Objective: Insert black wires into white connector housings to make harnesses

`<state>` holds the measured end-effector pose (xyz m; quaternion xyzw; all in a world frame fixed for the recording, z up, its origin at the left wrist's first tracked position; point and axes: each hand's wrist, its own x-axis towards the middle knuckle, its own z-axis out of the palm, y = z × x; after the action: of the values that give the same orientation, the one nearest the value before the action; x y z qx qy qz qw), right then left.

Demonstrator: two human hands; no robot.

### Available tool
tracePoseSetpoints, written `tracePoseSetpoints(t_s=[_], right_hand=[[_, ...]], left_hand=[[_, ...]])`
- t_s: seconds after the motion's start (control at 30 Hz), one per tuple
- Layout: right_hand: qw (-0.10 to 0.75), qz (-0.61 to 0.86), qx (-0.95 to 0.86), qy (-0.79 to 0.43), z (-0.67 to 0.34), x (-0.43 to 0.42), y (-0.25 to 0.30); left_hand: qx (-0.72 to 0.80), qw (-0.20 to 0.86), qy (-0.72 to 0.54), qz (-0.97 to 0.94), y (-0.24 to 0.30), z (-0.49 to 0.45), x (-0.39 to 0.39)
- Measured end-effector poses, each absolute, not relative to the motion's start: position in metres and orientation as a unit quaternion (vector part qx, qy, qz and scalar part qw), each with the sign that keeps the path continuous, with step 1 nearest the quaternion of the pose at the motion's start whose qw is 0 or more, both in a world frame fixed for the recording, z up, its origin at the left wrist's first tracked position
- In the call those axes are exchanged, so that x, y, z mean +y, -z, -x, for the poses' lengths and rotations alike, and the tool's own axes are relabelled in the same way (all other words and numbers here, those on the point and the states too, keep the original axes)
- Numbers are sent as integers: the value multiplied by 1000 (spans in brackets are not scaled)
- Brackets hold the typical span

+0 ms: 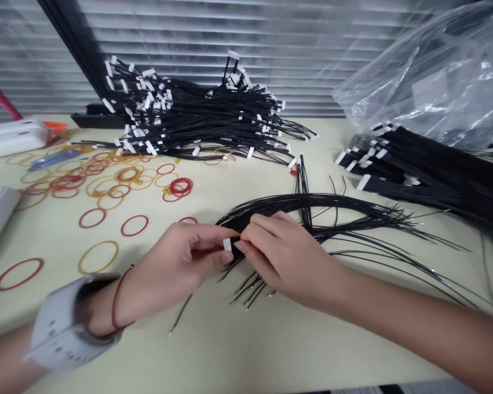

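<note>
Between the thumb and index finger of my left hand (189, 251) is a small white connector (228, 244) with a black part at its right side. My right hand (281, 251) is closed right beside it, fingertips pinched on the black wire at the connector; how many wires are in the pinch is hidden. Under and behind both hands lies a loose bundle of thin black wires (353, 205), with bare or metal-tipped ends fanning out to the right and toward me. A few wires cross the bundle upright behind my right hand.
A large pile of black cables with white connectors (197, 117) lies by the blinds. More black cables (443, 164) sit at right below a clear plastic bag (435, 82). Red and yellow rubber bands (134, 225) are scattered at left, near white boxes (14, 139).
</note>
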<state>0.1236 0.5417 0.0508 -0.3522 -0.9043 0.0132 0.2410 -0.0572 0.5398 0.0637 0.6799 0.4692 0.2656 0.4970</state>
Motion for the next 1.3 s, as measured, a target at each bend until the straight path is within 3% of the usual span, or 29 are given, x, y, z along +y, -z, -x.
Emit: tracePoseSetpoints(t_s=[0.53, 0.9, 1.03, 1.23, 1.3], right_hand=[[276, 401, -853, -189, -149, 552, -60], [256, 372, -878, -156, -153, 551, -67], [304, 348, -880, -114, -154, 551, -64], [443, 346, -823, -79, -149, 540, -68], [442, 351, -822, -76, -143, 533, -69]], left_hand=[[474, 536, -291, -636, -69, 73, 560], [490, 516, -302, -634, -74, 75, 560], [514, 523, -303, -609, -75, 73, 561], [512, 537, -311, -594, -70, 74, 562], [507, 552, -308, -586, -70, 74, 562]])
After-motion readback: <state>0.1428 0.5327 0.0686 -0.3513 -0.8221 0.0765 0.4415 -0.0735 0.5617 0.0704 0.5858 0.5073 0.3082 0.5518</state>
